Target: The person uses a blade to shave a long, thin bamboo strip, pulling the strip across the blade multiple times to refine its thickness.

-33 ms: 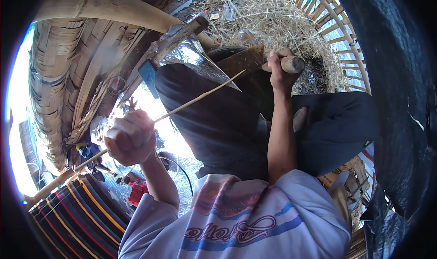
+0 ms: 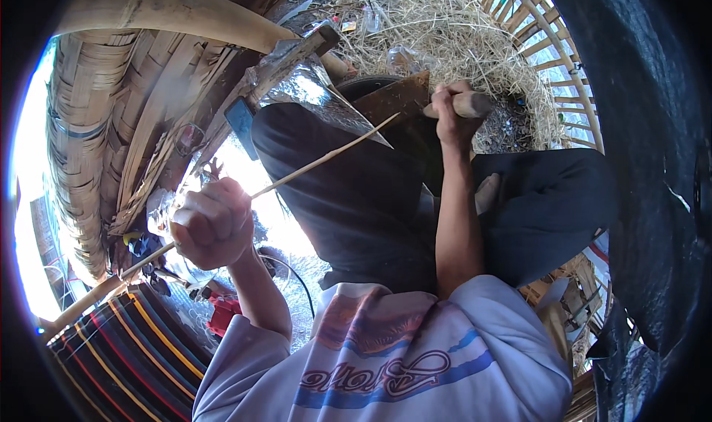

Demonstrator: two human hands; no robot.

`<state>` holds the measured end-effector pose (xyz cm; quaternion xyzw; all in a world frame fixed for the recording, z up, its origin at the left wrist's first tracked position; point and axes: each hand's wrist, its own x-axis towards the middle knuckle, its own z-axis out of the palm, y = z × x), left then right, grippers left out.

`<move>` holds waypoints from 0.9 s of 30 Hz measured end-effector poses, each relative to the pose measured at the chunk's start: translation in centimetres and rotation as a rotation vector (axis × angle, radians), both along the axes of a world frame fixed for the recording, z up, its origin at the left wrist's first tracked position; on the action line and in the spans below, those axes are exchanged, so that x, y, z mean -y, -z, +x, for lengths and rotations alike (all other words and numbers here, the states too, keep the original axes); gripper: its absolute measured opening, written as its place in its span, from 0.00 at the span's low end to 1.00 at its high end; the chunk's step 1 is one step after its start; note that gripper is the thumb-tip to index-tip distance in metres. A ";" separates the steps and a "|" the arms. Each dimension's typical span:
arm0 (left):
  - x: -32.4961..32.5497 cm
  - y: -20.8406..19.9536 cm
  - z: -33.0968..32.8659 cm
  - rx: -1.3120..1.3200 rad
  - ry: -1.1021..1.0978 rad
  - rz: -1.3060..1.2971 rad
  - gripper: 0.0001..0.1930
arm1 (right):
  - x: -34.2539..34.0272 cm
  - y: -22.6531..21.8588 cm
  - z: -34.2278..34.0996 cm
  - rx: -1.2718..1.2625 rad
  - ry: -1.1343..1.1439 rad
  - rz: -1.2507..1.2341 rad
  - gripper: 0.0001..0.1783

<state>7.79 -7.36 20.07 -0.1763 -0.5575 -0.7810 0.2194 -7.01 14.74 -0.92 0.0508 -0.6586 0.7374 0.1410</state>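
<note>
My left hand (image 2: pixel 211 225) is closed in a fist around a long, thin wooden stick (image 2: pixel 319 161). The stick slants from the lower left, through the fist and across my dark-trousered left leg, its thin far tip near the middle of the view. To the right, my right hand (image 2: pixel 456 114) grips a thick, pale wooden handle (image 2: pixel 472 105). What the handle belongs to cannot be made out against the dark area beside it. Just left of that hand stands a flat brown rusty-looking piece (image 2: pixel 397 96), close to the stick's tip.
Dry straw (image 2: pixel 460 36) lies on the ground ahead, with bits of litter. Woven bamboo (image 2: pixel 81 155) and a thick bamboo pole (image 2: pixel 193 10) stand at the left. A dark sheet (image 2: pixel 653 162) hangs at the right. Striped cloth (image 2: pixel 133 355) lies lower left. A phone-like blue-edged object (image 2: pixel 240 127) sits by my knee.
My right hand, with the wooden handle, has shifted very slightly to the left. My left hand and the stick stay in place.
</note>
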 end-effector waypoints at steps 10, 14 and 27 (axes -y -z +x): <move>0.6 0.9 0.4 -0.023 -0.024 0.041 0.25 | 0.0 2.2 0.1 0.130 0.043 -0.091 0.12; 0.6 0.7 0.8 -0.019 -0.002 0.037 0.25 | -0.4 -0.6 -0.3 0.103 -0.005 -0.278 0.11; 0.1 0.5 0.5 -0.008 -0.035 -0.006 0.25 | 0.0 -1.2 -0.1 0.112 -0.004 -0.207 0.12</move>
